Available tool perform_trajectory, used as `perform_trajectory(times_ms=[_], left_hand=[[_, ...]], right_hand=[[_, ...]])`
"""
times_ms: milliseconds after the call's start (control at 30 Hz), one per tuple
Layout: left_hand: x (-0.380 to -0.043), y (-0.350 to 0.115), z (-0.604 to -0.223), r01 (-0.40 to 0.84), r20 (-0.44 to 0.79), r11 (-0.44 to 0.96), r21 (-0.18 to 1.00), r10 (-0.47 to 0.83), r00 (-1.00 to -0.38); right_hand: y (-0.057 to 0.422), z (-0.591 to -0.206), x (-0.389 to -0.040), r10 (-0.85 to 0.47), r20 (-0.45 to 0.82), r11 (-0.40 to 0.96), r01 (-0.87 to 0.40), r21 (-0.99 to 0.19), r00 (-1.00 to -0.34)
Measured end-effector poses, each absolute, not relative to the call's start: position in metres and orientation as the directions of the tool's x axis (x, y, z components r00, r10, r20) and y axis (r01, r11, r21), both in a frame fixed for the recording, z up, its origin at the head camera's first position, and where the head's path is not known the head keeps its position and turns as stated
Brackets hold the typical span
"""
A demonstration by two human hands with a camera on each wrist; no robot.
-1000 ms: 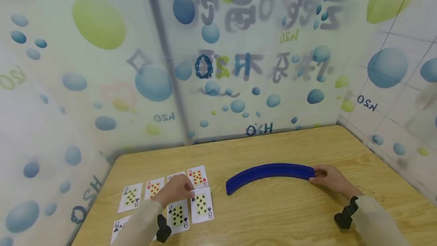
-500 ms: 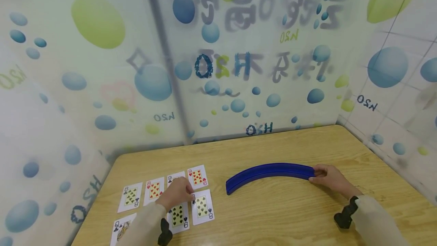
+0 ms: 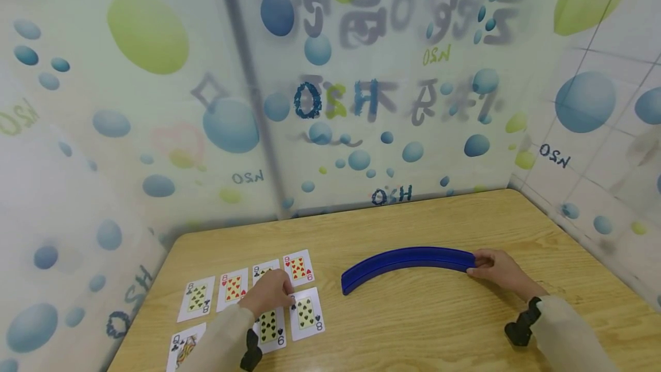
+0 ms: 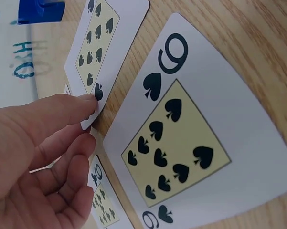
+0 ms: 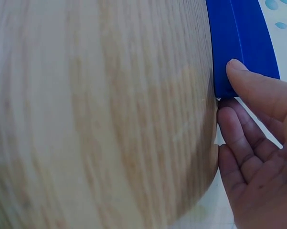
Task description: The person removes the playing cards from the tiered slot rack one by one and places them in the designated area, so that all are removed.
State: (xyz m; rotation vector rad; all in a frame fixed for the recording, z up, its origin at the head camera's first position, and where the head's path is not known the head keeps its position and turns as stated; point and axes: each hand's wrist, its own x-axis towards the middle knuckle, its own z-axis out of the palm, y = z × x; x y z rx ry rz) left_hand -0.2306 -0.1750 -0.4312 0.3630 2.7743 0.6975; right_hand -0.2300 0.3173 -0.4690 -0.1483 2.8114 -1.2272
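My left hand (image 3: 269,293) pinches the upper left corner of an eight of spades playing card (image 3: 307,313) between thumb and fingers. In the left wrist view, the thumb covers that corner of the card. Just left of it lies a nine of spades (image 4: 157,157), face up and partly behind the wrist in the head view. A nine of clubs (image 3: 263,267) shows past my fingers. On the right, my right hand (image 3: 500,271) holds the end of a curved blue card holder (image 3: 408,257), thumb on its front face in the right wrist view. The holder's slot has no cards.
In the back row lie a nine of hearts (image 3: 298,268), an eight of hearts (image 3: 232,288) and an eight of clubs (image 3: 196,298). A queen of clubs (image 3: 184,346) sits at the front left, partly behind the left sleeve. Patterned walls enclose the wooden table (image 3: 413,326).
The eight of spades has slid slightly toward me and right, with the left hand shifting along. More of the queen of clubs shows. The right hand and card holder stay in place.
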Motion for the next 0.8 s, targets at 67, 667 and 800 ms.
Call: perform_trajectory(times_ms=[67, 667, 800], left_hand=[[-0.231, -0.175, -0.431, 0.183, -0.183, 0.855, 0.485, 0.304, -0.935], [-0.228, -0.175, -0.425, 0.243, -0.143, 0.830, 0.502, 0.357, -0.923], [-0.229, -0.178, -0.422, 0.236, -0.113, 0.829, 0.507, 0.336, -0.935]], right_hand=[[0.317, -0.469, -0.230, -0.110, -0.029, 0.675, -0.053, -0.736, -0.994], [0.324, -0.463, -0.228, -0.179, -0.038, 0.658, -0.092, -0.747, -0.983], [0.325, -0.455, -0.230, -0.205, -0.029, 0.632, -0.110, -0.767, -0.978]])
